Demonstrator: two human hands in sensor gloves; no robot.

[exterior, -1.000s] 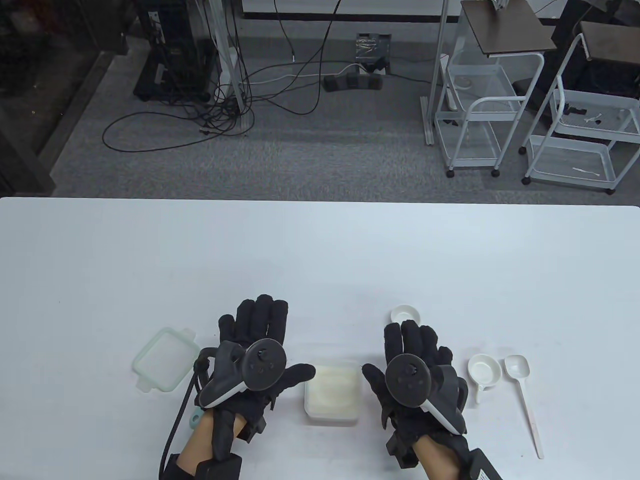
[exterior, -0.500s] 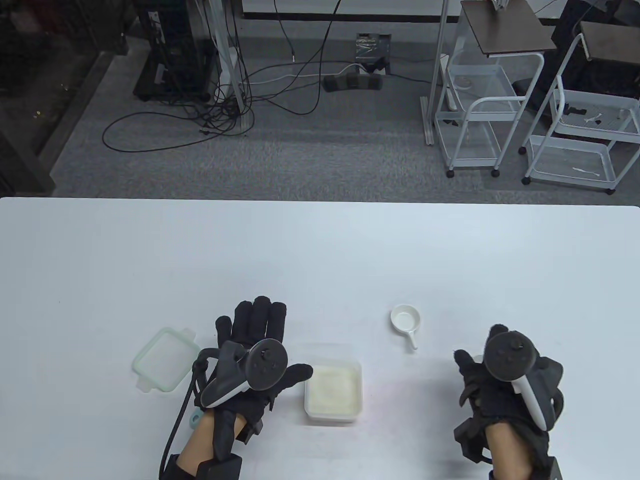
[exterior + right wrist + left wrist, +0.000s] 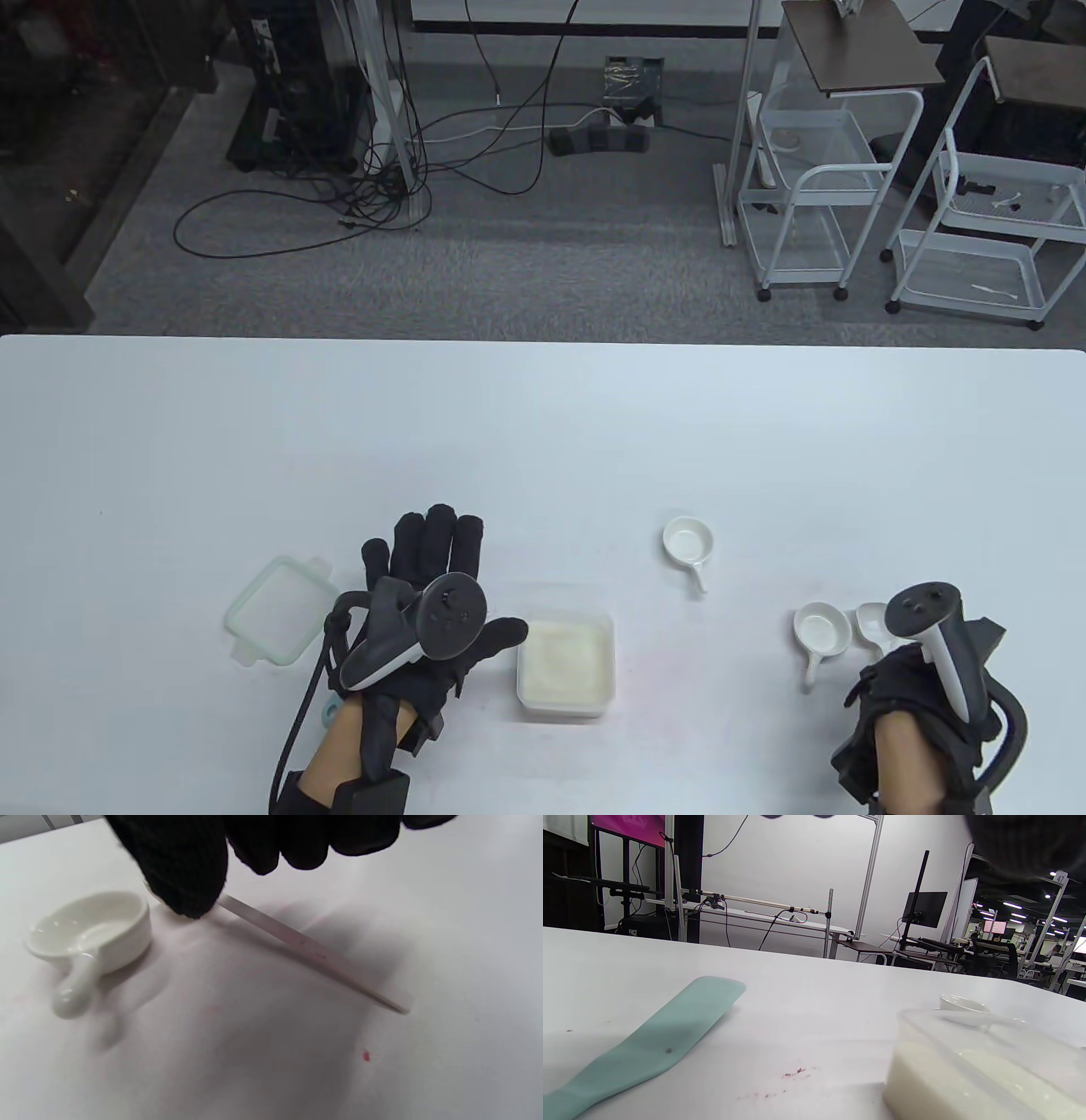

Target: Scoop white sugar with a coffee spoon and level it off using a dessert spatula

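The clear tub of white sugar [image 3: 566, 662] stands open near the front edge; it also shows in the left wrist view [image 3: 967, 1073]. My left hand [image 3: 433, 586] lies flat and open just left of it, over the mint dessert spatula, whose handle end [image 3: 329, 711] pokes out by the wrist and whose blade [image 3: 670, 1039] lies flat on the table. My right hand [image 3: 912, 692] hovers over the white coffee spoon [image 3: 870, 624]. In the right wrist view the thumb [image 3: 182, 882] touches the spoon's handle [image 3: 314, 950], which lies on the table; the other fingers hang loosely above it.
A small white handled cup [image 3: 821, 635] sits just left of the spoon, also in the right wrist view [image 3: 91, 931]. A second one [image 3: 688, 543] stands farther back. The tub's mint-rimmed lid [image 3: 280, 609] lies left of my left hand.
My right hand has moved from beside the sugar tub to the right and down over the coffee spoon. The left hand has stayed put.
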